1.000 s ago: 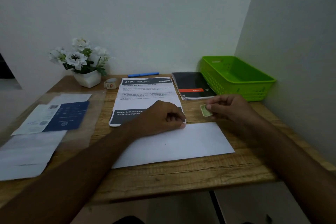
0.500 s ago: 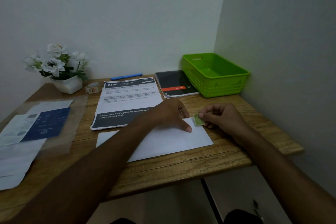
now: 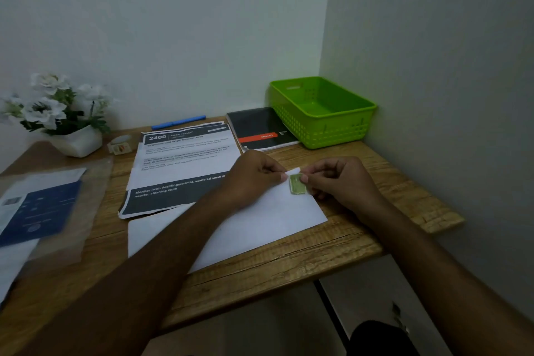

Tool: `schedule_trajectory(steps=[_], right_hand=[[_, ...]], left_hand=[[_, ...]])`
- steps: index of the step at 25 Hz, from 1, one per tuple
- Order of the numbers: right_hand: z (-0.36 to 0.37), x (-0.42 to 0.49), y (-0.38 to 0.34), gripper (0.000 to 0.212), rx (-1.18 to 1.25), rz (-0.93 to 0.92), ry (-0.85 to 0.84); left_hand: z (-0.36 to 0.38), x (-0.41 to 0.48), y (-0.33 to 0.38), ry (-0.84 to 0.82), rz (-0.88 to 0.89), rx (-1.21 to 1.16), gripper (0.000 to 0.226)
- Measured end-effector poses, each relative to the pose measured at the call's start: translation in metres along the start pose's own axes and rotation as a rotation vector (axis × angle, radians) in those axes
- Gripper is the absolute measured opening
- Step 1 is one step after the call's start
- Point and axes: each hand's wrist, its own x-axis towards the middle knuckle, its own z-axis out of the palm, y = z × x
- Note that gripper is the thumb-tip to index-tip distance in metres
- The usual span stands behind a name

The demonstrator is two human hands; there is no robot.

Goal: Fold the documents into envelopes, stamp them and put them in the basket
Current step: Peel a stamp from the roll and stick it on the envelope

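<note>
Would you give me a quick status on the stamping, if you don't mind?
Left hand resting on envelope. Right hand pinching stamp at its far right corner. Basket empty, nothing in the way.

stamp [image 3: 297, 185] moved from beside envelope [image 3: 260, 225] onto its far-R corner, lying flat

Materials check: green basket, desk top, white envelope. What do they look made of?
Basket: likely moulded plastic, glossy green, perforated walls. Desk top: wood or wood-look laminate, matte, visible grain; cannot tell which. Envelope: paper, matte white, thin with crisp edges.
</note>
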Motion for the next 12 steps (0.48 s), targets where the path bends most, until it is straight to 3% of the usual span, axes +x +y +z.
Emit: schedule_trajectory(steps=[12], right_hand=[[0.0068,-0.0009,0.001,0.004,-0.114,-0.109,0.084]], left_hand=[[0.0035,-0.0033,-0.0004,0.035,0.028,-0.078,0.008]])
